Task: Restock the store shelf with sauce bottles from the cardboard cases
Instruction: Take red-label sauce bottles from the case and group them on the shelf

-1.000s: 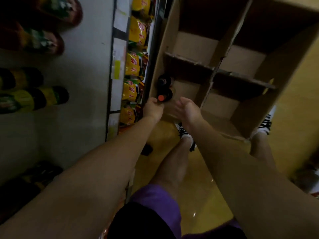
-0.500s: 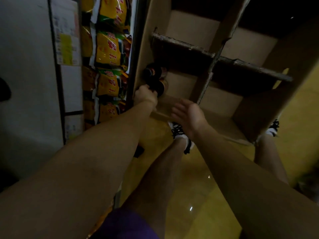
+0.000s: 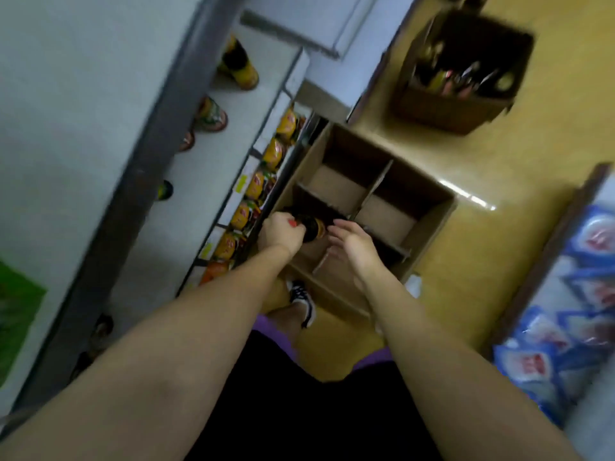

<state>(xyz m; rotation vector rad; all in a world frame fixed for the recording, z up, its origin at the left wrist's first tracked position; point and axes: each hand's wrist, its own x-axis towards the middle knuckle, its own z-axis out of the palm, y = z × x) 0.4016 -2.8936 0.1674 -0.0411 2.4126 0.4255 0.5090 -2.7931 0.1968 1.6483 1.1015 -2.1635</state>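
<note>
My left hand (image 3: 281, 232) grips the red-capped neck of a dark sauce bottle (image 3: 312, 229) with a yellow label, held over the near-left cell of a cardboard case (image 3: 429, 227) on the floor. The case has cardboard dividers and its other visible cells show bare cardboard. My right hand (image 3: 349, 241) hovers with relaxed fingers just right of the bottle, holding nothing. The white store shelf (image 3: 233, 104) at left carries a few sauce bottles (image 3: 241, 73) lying in a row.
A second cardboard case (image 3: 462, 108) with several bottles stands farther away on the yellow floor. Yellow snack packets (image 3: 256, 184) fill the lower shelf beside the case. Blue packages (image 3: 565, 331) line a rack at right. My shoe (image 3: 304, 304) stands by the case's near edge.
The bottle has come up out of the case in my left hand. The camera has pulled back and up, bringing the shelf, the second case and the blue packages into view.
</note>
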